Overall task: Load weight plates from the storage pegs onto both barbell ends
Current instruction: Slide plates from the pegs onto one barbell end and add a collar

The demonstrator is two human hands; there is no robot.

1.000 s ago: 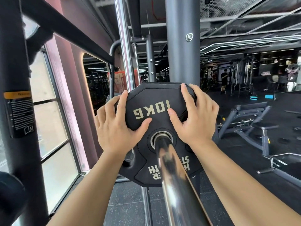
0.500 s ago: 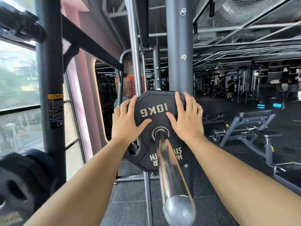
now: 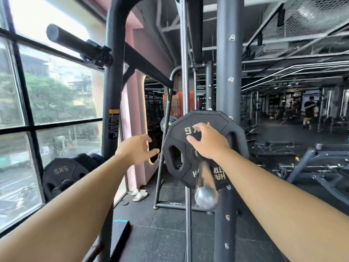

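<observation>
We look along a gym rack whose tall dark grey steel upright post [image 3: 228,72] serves as our marker. Far to the left of that post runs a wall of large black-framed glass windows [image 3: 56,91], with trees and buildings beyond. The black ten-sided rubber weight plate [image 3: 176,134], lettered in pale gold, sits on the barbell directly in front of the post, its right edge overlapping the post and its left half jutting out past it. Low down and well to the left of the post, close to the windows, a smaller black rubber plate marked 5KG [image 3: 60,173] hangs in storage. The shiny chrome barbell sleeve [image 3: 205,180] comes through the plate's centre hole and points towards us, its rounded end just left of the post's lower part. Our right hand [image 3: 209,143] lies flat on the face of the loaded plate, fingers spread and straight, grasping nothing. Our left hand [image 3: 137,148] hangs in the air left of the post, apart from the plate's edge, fingers loose and released. A pair of white sandals [image 3: 139,194] lies on the dark floor, left of the post's base.
</observation>
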